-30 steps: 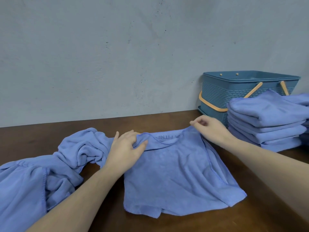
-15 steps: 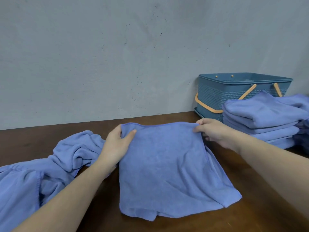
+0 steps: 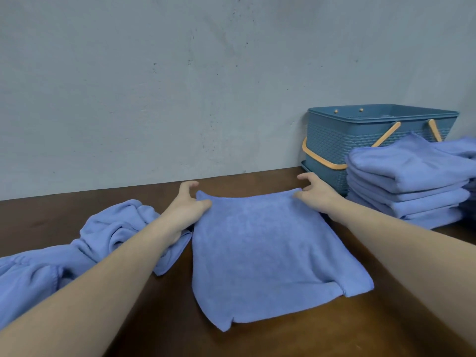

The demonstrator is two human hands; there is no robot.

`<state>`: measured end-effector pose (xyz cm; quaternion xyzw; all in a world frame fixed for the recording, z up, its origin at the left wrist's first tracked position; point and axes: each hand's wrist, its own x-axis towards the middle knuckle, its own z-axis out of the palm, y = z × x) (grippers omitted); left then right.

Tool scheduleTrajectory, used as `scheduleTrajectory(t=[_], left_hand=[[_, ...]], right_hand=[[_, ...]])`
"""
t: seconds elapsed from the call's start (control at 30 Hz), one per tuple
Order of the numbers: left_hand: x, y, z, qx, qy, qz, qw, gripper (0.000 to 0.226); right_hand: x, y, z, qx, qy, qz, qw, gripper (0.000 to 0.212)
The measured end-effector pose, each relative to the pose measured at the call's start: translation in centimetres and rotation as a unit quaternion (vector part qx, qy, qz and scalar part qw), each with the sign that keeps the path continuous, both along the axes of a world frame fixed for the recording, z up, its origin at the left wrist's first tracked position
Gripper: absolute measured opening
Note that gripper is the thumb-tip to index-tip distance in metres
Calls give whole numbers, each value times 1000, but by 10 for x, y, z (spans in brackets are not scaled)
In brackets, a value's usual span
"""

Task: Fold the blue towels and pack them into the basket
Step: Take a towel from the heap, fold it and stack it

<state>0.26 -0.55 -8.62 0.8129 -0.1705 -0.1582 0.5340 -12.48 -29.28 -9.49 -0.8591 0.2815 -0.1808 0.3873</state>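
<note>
Folded towel (image 3: 268, 253) now flattened — fold edge faces the wall.

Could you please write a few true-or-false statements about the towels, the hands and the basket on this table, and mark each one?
1. Each hand pinches a far corner of the half-folded towel. True: the left hand holds the far left corner and the right hand the far right one.
2. The stack of folded towels lies inside the basket. False: it sits on the table, in front of the basket.
3. A crumpled heap of unfolded towels lies to the left of the towel being folded. True.
4. The basket's handles are raised upright. False: the tan handles hang down along its sides.
5. The basket stands at the table's near edge. False: it stands at the far side, by the wall.
</note>
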Motion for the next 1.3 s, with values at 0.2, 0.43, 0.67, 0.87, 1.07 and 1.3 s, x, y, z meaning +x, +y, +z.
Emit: scheduleTrajectory(t=[0.2, 0.43, 0.67, 0.87, 1.07, 1.3], left_hand=[[-34, 20, -10, 12, -94, -6, 995, 26], [-99, 48, -31, 76, -206, 16, 975, 47], [-145, 87, -25, 201, -193, 34, 960, 70], [-163, 93, -19, 158, -122, -24, 980, 50], [-182, 84, -14, -60, -35, -91, 993, 41], [-191, 65, -21, -51, -140, -153, 977, 47]], right_hand=[[-47, 9, 0, -23, 13, -5, 1000, 34], [-128, 41, 0, -2, -29, -5, 1000, 50], [-190, 65, -3, 46, -8, 93, 995, 54], [-198, 68, -12, 86, -105, 113, 984, 22], [-196, 61, -16, 130, -152, 83, 976, 25], [-197, 65, -16, 99, -175, 54, 978, 25]])
